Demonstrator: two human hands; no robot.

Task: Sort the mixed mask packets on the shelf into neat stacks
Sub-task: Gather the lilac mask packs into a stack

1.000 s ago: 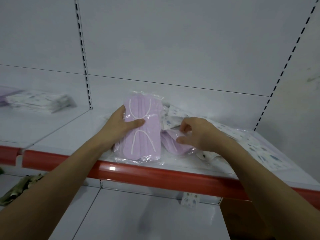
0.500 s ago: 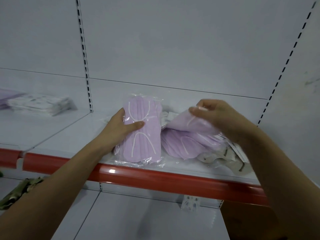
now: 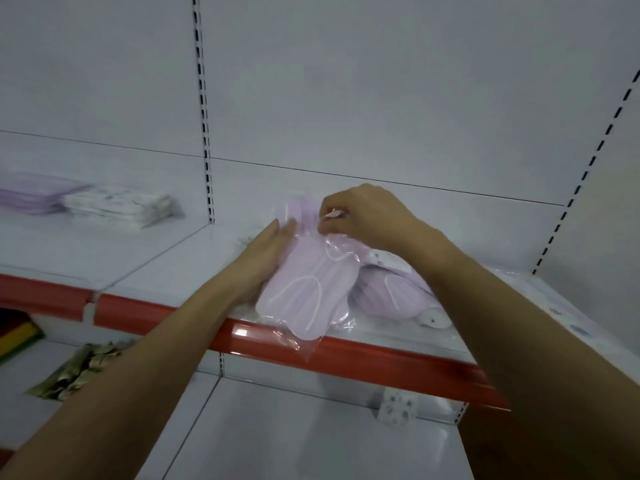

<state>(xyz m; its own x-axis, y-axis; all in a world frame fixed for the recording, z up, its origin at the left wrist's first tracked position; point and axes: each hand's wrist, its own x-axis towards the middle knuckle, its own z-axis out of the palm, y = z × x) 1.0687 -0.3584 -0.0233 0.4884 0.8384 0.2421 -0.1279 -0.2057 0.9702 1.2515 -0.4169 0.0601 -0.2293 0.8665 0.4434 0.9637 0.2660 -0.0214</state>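
**Second lilac packet laid onto the first**

At the centre of the frame, the left hand [image 3: 266, 258] cradles the lilac pleated mask packets in clear plastic sleeves [image 3: 304, 289] from the left side, fingers fairly straight along their edge, propping them on the front of the white metal shelf [image 3: 166, 271]. The right hand [image 3: 367, 216] reaches over from the right and pinches the upper end of the top packet's wrapper between curled fingertips. A corner of clear film hangs over the red shelf lip [image 3: 381, 355].

Just right of this small stack, the rest of the mixed heap [image 3: 394, 299] lies loose: more lilac packets with white patterned ones among them. In the upper left of the frame, well apart, sit two finished piles, the lilac stack [image 3: 31, 195] and the white patterned stack [image 3: 121, 206].

The packets look light, soft and floppy, and the film is probably slippery, so stacked packets may slide. Holding the flat sides or a sealed end of the sleeve seems safest; the ear loops are sealed inside.

Half a second ago the right hand held a lilac packet raised above the heap, while the left held a single packet upright. Now that lifted packet lies against the left hand's one, and the view has tilted so the left piles show more fully.
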